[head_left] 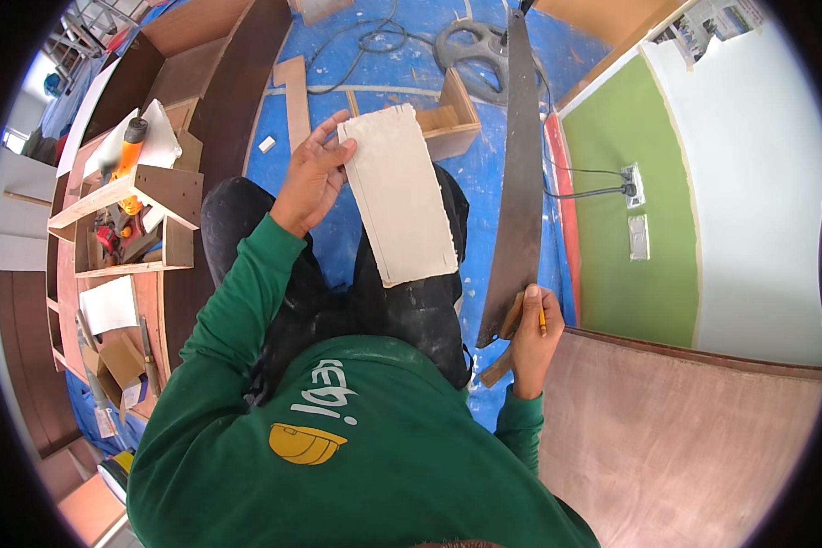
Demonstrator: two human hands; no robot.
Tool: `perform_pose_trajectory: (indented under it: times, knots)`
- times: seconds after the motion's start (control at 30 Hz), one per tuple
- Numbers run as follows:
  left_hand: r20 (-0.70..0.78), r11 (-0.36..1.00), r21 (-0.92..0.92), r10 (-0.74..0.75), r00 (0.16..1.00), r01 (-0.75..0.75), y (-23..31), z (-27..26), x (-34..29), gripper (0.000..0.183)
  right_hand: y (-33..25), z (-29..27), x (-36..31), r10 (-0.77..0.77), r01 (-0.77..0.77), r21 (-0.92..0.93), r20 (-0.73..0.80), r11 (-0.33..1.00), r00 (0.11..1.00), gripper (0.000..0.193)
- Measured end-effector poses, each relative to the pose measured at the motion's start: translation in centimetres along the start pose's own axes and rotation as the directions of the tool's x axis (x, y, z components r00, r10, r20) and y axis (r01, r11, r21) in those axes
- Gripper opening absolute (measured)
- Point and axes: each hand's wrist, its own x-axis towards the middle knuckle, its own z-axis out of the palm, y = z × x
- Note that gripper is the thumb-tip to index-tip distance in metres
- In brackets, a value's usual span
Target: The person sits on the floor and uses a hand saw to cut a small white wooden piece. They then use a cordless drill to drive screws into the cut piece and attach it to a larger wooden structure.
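head view: the pale board (400, 196) is held up over the lap, its edge pinched by the left hand (316, 173); the right hand (535, 342) grips a handsaw (518, 183) and a pencil (542, 320); blue sheeting (486, 173) lies below.

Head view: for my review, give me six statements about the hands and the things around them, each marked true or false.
1. The left hand holds the pale board. True.
2. The right hand holds a hammer. False: it holds a saw.
3. A pencil is in the right hand. True.
4. The floor sheet is red. False: it is blue.
5. An orange tool is off to the person's left. True.
6. Nothing is plugged into the upper wall socket. False: dark cords run to it.
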Motion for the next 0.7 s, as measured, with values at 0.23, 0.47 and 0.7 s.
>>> perform_pose_trajectory:
  times: [0.23, 0.47, 0.7]
  knots:
    - [-0.025, 1.000, 0.000, 0.001, 1.000, -0.001, 0.2, 0.4, -0.1, 0.065, -0.3, -0.3, -0.9, 0.025, -0.026, 0.043, 0.023, 0.999, 0.999, 0.032]
    - [-0.013, 0.996, -0.091, -0.007, 1.000, 0.006, 0.9, 0.8, -0.9, 0.060, -1.6, 1.3, -4.0, 0.086, -0.103, 0.061, 0.240, 0.993, 0.967, 0.028]
    - [-0.075, 1.000, 0.011, -0.017, 0.997, 0.018, 1.6, 2.2, -1.5, 0.060, -0.7, 2.3, -4.5, 0.066, -0.013, -0.199, 0.262, 0.980, 0.963, 0.026]
